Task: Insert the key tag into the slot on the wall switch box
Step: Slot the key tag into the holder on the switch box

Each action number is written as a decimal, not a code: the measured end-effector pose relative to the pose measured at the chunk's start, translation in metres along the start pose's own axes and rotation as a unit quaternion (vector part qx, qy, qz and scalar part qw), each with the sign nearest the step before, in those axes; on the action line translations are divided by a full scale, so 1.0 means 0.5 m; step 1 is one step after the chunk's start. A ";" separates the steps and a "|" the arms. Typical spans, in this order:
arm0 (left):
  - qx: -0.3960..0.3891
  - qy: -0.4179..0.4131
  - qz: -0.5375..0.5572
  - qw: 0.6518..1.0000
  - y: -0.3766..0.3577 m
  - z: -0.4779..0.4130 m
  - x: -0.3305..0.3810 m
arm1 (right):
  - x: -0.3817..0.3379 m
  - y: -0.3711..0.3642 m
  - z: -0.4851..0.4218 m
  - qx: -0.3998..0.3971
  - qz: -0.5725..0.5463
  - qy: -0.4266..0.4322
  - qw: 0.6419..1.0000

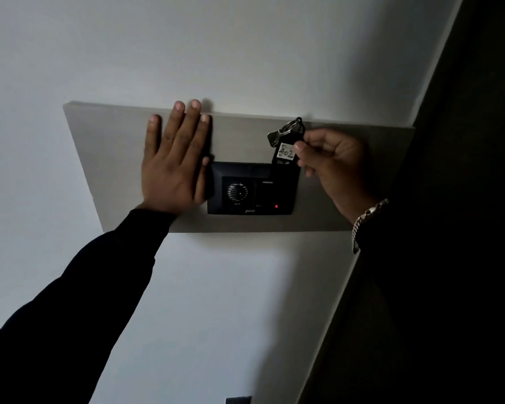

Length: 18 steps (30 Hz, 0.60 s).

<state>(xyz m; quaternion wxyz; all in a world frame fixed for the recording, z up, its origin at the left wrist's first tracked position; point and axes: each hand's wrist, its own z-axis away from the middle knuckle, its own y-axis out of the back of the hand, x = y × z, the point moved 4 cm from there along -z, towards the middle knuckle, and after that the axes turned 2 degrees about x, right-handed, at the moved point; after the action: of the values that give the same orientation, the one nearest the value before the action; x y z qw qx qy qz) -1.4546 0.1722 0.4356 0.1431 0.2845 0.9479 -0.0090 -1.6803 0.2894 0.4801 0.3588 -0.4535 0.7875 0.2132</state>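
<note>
A black switch box (pixel 247 207) is mounted on a grey wall panel (pixel 105 158). It has a round dial on its left half and a small red light at its lower right. My right hand (pixel 330 167) pinches a black key tag (pixel 286 154) with a white label reading 402, held upright at the box's upper right corner. The tag's lower end overlaps the box's top edge; whether it is inside the slot cannot be told. A metal key and ring hang at the tag's top. My left hand (pixel 175 158) lies flat on the panel, fingers spread, touching the box's left edge.
The white wall (pixel 245 48) surrounds the panel. A dark door or wall edge (pixel 464 199) runs down the right side, close to my right wrist with its metal bracelet (pixel 365 220). Another dark fitting (pixel 239 400) peeks in at the bottom edge.
</note>
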 end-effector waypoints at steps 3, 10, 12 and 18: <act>-0.018 -0.014 -0.030 0.999 0.000 0.006 -0.003 | 0.007 -0.008 -0.008 -0.007 0.020 0.010 1.000; -0.035 -0.003 -0.071 0.997 -0.003 0.013 -0.012 | 0.008 -0.025 -0.023 -0.012 0.049 -0.005 0.999; -0.037 0.005 -0.070 0.997 -0.002 0.018 -0.013 | 0.010 -0.030 -0.022 -0.014 0.058 0.001 0.998; -0.041 0.007 -0.065 0.997 -0.005 0.023 -0.018 | 0.023 -0.046 -0.008 -0.045 0.108 -0.006 0.993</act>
<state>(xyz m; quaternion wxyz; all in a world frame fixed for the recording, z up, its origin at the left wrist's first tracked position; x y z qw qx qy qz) -1.4456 0.1644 0.4268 0.1468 0.2162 0.9650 0.0232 -1.6657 0.2689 0.4737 0.3178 -0.3804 0.8192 0.2886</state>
